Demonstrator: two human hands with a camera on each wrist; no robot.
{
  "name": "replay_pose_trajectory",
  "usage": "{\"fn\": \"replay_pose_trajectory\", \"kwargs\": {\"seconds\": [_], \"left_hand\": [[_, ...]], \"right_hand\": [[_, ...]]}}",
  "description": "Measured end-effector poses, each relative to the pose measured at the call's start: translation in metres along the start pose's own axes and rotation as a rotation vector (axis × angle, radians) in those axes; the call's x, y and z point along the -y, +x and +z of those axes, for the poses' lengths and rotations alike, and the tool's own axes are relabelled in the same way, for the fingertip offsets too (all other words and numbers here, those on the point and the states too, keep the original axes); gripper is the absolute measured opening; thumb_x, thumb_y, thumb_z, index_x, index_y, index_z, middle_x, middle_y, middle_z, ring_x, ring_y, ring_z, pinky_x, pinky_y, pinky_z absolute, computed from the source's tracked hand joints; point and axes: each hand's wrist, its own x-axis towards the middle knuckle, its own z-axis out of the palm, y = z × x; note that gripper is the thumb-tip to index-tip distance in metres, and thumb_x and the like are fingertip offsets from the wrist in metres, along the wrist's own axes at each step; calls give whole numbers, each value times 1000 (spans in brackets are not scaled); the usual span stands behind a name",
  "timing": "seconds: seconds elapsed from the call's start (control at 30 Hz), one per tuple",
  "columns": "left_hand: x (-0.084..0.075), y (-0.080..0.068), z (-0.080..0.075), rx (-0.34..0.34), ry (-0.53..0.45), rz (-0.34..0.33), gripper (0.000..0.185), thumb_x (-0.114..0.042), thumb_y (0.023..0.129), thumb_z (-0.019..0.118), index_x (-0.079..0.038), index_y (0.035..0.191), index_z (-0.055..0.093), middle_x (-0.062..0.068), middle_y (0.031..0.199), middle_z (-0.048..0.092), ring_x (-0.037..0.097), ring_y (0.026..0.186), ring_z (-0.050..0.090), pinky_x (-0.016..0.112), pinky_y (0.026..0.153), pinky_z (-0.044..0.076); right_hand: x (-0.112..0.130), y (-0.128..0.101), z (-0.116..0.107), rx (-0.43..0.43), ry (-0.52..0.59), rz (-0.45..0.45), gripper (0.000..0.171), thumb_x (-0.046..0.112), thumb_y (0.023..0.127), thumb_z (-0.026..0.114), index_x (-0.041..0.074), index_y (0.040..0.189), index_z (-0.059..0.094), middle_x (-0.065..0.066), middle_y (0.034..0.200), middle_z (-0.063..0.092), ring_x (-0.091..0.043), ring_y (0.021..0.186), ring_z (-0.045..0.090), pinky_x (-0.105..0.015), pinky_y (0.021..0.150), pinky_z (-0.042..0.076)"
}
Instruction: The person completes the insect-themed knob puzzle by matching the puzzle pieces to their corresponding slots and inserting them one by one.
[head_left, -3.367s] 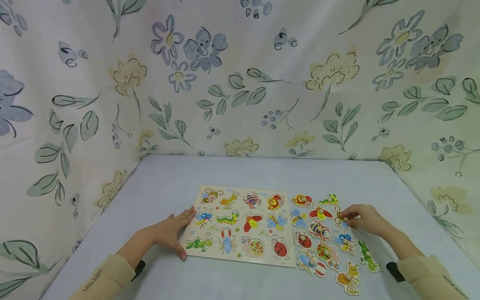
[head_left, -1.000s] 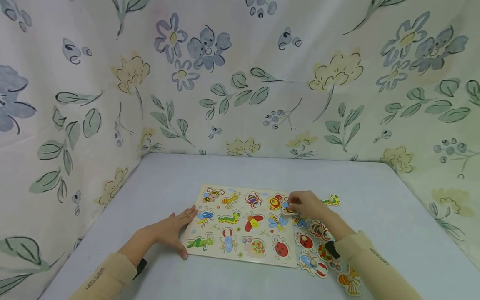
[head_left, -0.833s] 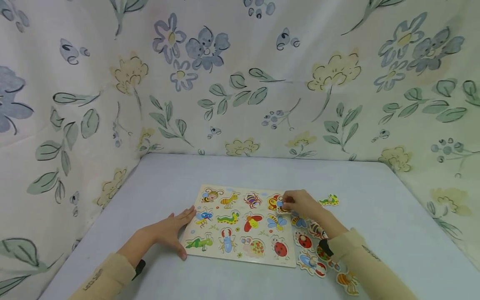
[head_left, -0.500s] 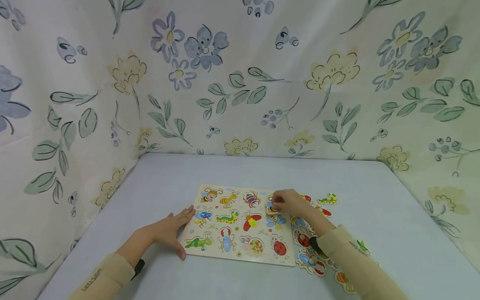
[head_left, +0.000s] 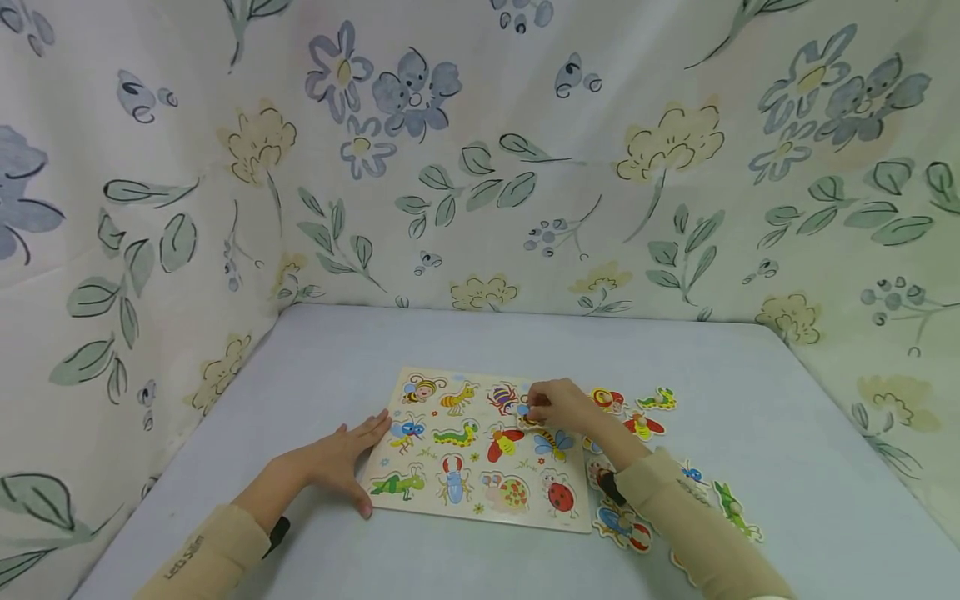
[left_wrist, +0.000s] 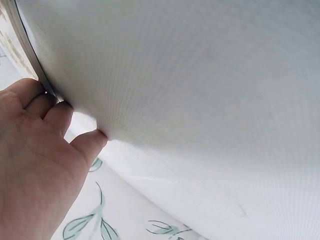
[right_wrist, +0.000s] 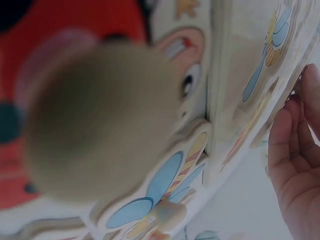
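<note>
A wooden peg puzzle board (head_left: 525,520) printed with insects lies mid-table. My left hand (head_left: 345,462) is spread at its left edge; in the left wrist view this hand (left_wrist: 40,155) has its fingertips against the board's side (left_wrist: 31,47) and the tabletop. My right hand (head_left: 561,406) pinches a bee puzzle piece (head_left: 527,418) over the board's upper right, overlapping the printed ladybird and dragonfly slots. In the right wrist view that hand (right_wrist: 295,160) curls its fingers at the far side, the piece mostly hidden. Its knob is covered by the fingers.
Right of the board lie several knobbed insect pieces, including a caterpillar (head_left: 658,399), a red-winged bug (head_left: 645,426), a grasshopper (head_left: 733,508) and a stag beetle (head_left: 622,527). The right forearm covers others. A ladybird piece (right_wrist: 15,100) looms near the right wrist camera. Floral curtain (head_left: 480,208) surrounds the table.
My right hand gripped the bee piece among the loose pieces, then carried it left over the board, past its upper right corner. My left hand has stayed at the board's left edge.
</note>
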Motion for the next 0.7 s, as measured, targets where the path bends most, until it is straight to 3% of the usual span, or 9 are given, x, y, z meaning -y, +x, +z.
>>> {"fn": "replay_pose_trajectory", "kwargs": {"seconds": [0.27,0.7], "left_hand": [[-3,0,-1,7,5,-5,130,-46,56,91,5,152,20,23,159,12,42,145,14,67,112,12],[-2,1,0,11,-11,-2,131,-46,55,92,5,152,19,24,159,11,43,145,14,67,112,11]], "right_hand": [[6,9,5,-16,1,8,10,12,91,69,11,82,63,5,72,56,-12,68,48,-26,62,42],[20,26,10,-57,135,46,9,11,88,72,6,82,68,3,72,63,-11,63,52,-23,58,45]]}}
